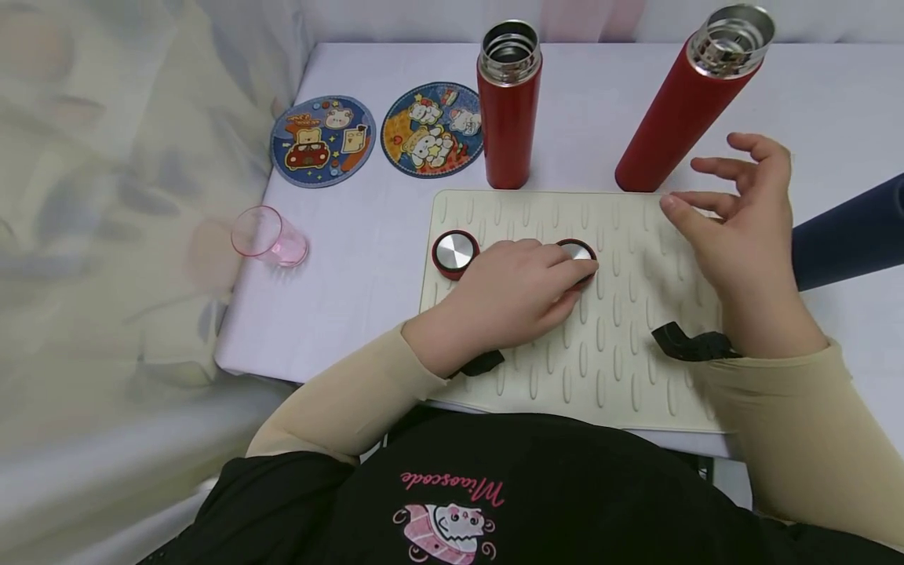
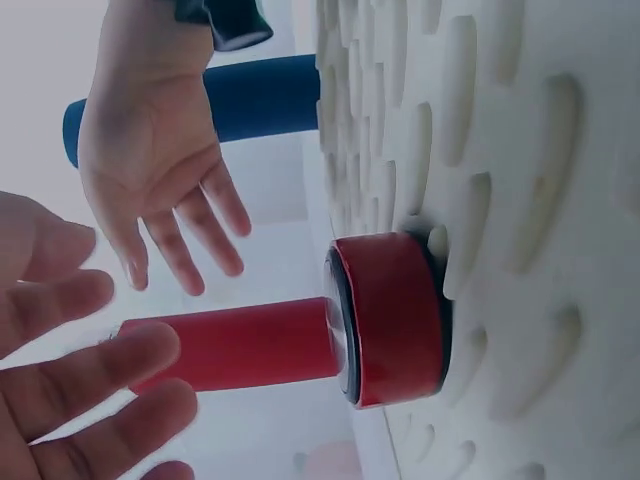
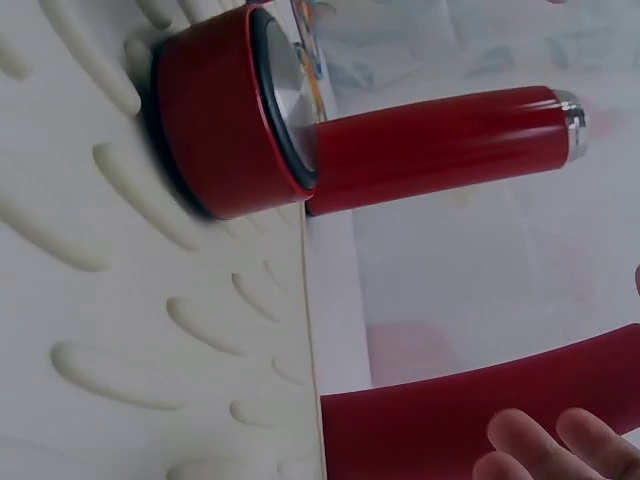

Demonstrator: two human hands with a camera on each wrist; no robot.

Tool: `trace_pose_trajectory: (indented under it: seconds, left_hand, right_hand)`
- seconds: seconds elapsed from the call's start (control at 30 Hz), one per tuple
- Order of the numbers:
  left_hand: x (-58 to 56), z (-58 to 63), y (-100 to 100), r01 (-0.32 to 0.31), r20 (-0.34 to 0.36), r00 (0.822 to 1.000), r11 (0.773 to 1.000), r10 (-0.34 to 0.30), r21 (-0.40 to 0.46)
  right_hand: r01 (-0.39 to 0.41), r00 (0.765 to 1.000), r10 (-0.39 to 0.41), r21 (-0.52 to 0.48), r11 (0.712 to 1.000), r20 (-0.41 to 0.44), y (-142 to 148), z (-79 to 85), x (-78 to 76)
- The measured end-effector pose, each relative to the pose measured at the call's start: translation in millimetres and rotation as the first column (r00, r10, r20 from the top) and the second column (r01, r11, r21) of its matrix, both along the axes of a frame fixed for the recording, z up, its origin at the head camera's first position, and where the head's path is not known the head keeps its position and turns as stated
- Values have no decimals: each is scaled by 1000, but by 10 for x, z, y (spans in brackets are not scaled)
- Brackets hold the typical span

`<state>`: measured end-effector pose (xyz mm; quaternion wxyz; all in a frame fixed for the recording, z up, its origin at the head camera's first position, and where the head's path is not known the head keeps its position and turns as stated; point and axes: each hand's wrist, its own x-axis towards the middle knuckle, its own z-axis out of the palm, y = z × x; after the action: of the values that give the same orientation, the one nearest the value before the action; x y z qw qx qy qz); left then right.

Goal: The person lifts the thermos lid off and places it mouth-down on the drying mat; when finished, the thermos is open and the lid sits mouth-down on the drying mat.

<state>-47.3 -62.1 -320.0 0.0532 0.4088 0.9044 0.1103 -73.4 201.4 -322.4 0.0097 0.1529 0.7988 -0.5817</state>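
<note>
Working, probably at the step of setting down or taking up a round red cap with shiny silver metal top (image 1: 577, 250), placed on the cream ridged mat (image 1: 636, 384), just below the left grip (image 1: 508, 294), loosely wide and holding nothing. Needed next, perhaps: careful closing around the cap, or lifting away. By the mat's right edge: right grip (image 1: 741, 212), also wide and empty.

The place looks like a curtained indoor corner, perhaps of a home: a patterned curtain (image 1: 106, 235), a white-covered bench (image 1: 353, 290), cartoon coasters (image 1: 322, 141), a pink cup (image 1: 288, 247) and red flasks (image 1: 510, 129).
</note>
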Motion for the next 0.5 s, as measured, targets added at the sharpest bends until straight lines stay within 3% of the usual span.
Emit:
trace_pose_trajectory:
  seconds: [0.13, 0.3, 0.37, 0.5]
  left_hand:
    - [42, 1, -90, 14, 3, 1000, 999, -14, 44]
    - [67, -24, -190, 9, 17, 1000, 997, -10, 71]
    - [77, -38, -227, 6, 10, 1000, 996, -6, 85]
    - [102, -57, -285, 7, -14, 1000, 993, -5, 115]
  right_hand:
    - [-70, 997, 69, 45, 997, 22, 1, 17, 174]
    - [-132, 991, 134, 202, 970, 3, 33, 19, 407]
    - [-97, 994, 108, 248, 964, -33, 39, 20, 489]
    - [33, 978, 23, 264, 964, -209, 72, -10, 652]
